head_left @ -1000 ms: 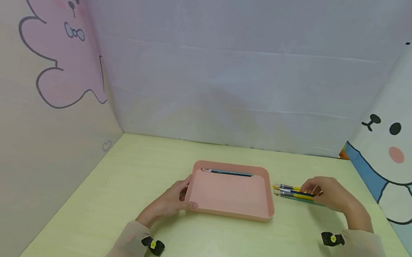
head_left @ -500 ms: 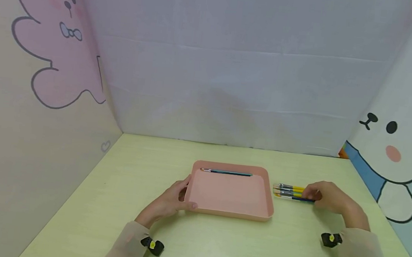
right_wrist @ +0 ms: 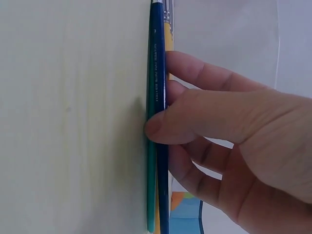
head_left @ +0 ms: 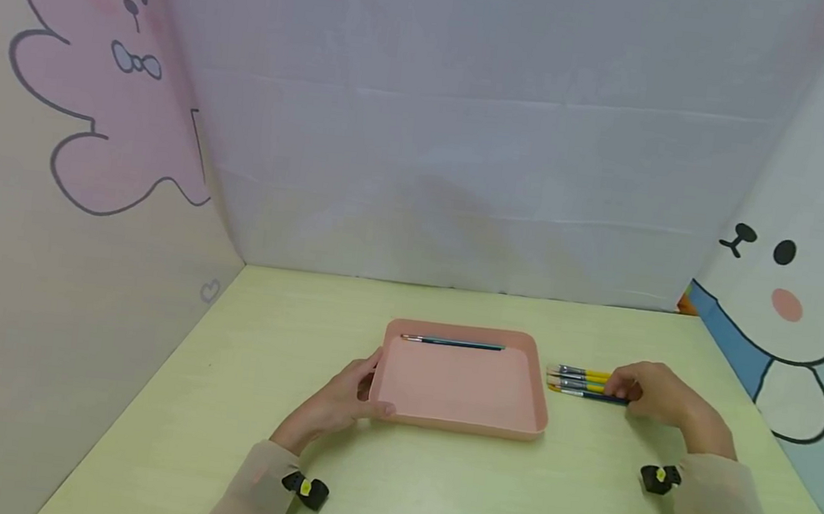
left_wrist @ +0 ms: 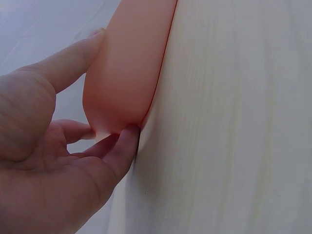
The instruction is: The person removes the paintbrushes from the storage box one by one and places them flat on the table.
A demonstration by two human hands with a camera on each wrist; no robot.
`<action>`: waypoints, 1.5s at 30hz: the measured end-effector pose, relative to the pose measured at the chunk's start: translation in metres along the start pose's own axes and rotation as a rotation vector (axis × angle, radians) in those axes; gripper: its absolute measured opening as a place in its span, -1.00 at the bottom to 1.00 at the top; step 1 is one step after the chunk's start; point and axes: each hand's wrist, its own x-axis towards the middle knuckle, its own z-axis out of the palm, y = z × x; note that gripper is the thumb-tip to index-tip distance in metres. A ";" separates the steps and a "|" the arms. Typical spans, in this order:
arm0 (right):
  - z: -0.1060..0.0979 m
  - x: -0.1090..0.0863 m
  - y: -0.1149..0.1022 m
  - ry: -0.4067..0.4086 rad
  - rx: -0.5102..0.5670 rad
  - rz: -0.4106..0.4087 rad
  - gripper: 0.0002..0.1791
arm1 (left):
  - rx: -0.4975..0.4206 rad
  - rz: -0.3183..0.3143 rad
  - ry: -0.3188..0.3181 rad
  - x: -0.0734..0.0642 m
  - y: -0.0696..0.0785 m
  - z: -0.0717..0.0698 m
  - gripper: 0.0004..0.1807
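Observation:
A shallow pink tray [head_left: 458, 392] lies on the table, with one dark blue paintbrush [head_left: 459, 343] along its far side. My left hand [head_left: 338, 398] grips the tray's near left corner, thumb at the front edge and fingers round the side; the left wrist view shows its fingertips against the tray wall [left_wrist: 127, 63]. Right of the tray, my right hand [head_left: 661, 396] holds several paintbrushes [head_left: 570, 384] side by side, ferrules pointing left. In the right wrist view the thumb lies across a dark blue handle [right_wrist: 158, 73] and a green handle [right_wrist: 151, 195], with a yellow handle [right_wrist: 169, 41] behind.
The pale yellow-green tabletop [head_left: 462, 497] runs back to a whitish sheet [head_left: 468, 154]. Side panels with a pink cartoon figure [head_left: 128, 93] at left and a white cartoon face [head_left: 802, 273] at right enclose the table. Each wrist bears a small black device [head_left: 658, 479].
The paintbrushes under my right hand have shifted from a crossed bunch into a more even row, a dark blue one now nearest. My left hand and the tray stay put.

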 end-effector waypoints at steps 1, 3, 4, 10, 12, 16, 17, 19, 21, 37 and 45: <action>0.000 0.000 0.000 -0.002 0.000 0.002 -0.57 | -0.003 0.002 -0.002 0.000 0.000 0.000 0.12; 0.000 0.001 0.001 -0.005 0.002 0.008 -0.56 | 0.000 0.000 -0.002 0.001 0.000 0.000 0.13; 0.001 0.001 0.001 -0.006 0.001 0.007 -0.56 | 0.002 0.001 -0.002 0.001 0.000 0.000 0.13; 0.002 0.002 0.003 -0.008 -0.005 0.012 -0.57 | 0.016 -0.009 0.004 0.001 0.000 0.000 0.13; 0.001 0.002 0.003 -0.007 -0.005 0.014 -0.57 | 0.020 -0.015 0.009 0.001 0.001 0.001 0.13; 0.000 0.003 0.002 -0.009 -0.008 0.021 -0.58 | 0.026 -0.024 0.015 0.000 0.001 0.001 0.14; 0.000 0.003 0.001 -0.010 -0.010 0.023 -0.58 | 0.028 -0.024 0.017 0.000 0.001 0.001 0.14; -0.002 0.004 0.000 -0.010 -0.012 0.036 -0.58 | 0.031 -0.027 0.020 0.000 0.001 0.001 0.14; -0.004 0.004 -0.001 -0.004 -0.011 0.047 -0.58 | 0.036 -0.028 0.025 0.000 0.001 0.002 0.15; -0.008 0.008 -0.041 0.099 -0.012 -0.096 -0.66 | -0.026 -0.011 -0.002 -0.003 0.000 0.002 0.18; -0.003 0.019 -0.069 0.143 0.011 -0.167 -0.63 | -0.018 -0.005 0.010 -0.004 0.001 0.004 0.17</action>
